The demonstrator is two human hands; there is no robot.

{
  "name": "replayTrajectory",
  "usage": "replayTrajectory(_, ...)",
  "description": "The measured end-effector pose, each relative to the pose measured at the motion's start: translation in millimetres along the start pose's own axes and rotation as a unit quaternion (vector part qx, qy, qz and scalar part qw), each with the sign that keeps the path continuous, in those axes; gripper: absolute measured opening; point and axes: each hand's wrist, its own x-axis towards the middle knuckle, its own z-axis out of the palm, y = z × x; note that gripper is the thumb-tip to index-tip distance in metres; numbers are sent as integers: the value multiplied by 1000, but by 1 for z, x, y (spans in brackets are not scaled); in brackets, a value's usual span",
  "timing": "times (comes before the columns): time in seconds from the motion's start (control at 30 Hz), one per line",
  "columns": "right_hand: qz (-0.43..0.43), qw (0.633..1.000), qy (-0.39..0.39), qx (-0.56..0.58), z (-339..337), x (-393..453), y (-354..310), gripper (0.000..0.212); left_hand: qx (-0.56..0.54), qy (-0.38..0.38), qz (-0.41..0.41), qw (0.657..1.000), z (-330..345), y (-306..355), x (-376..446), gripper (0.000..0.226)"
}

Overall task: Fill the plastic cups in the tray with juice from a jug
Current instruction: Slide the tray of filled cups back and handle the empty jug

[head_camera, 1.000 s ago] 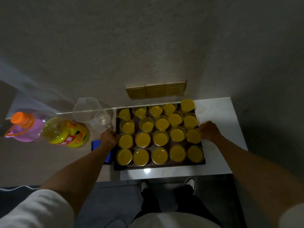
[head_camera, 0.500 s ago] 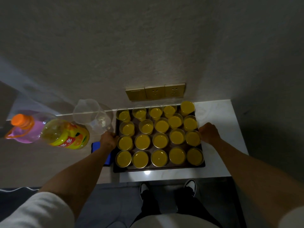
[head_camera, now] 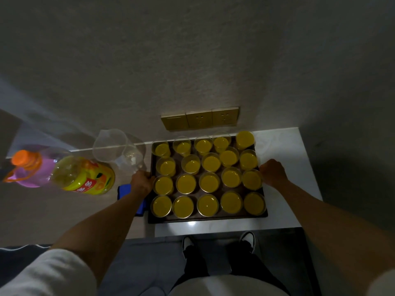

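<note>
A dark rectangular tray point(head_camera: 205, 218) sits on the white counter, packed with several clear plastic cups point(head_camera: 186, 183) that all hold yellow juice. My left hand point(head_camera: 141, 182) grips the tray's left edge. My right hand point(head_camera: 272, 173) grips its right edge. An empty clear jug point(head_camera: 116, 149) stands just left of the tray's far corner.
A large juice bottle point(head_camera: 83, 175) with an orange cap and a yellow label lies on its side at the left. A blue object point(head_camera: 125, 191) lies under my left wrist. Gold wall sockets point(head_camera: 201, 119) sit behind the tray. The counter's front edge point(head_camera: 224, 230) is above my shoes.
The tray with both hands on its sides has barely shifted; the view has tilted slightly. Nothing was let go or picked up.
</note>
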Motion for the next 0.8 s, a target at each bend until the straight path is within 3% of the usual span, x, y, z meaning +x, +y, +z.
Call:
replayTrajectory(0.57,23,999,5,25,-6,6,42,47,-39,-15,4,999,21,30,-8,22)
replayTrajectory(0.8,24,999,13,47,-8,13,65,46,-16,-16,12,1000,28,45,-9,28)
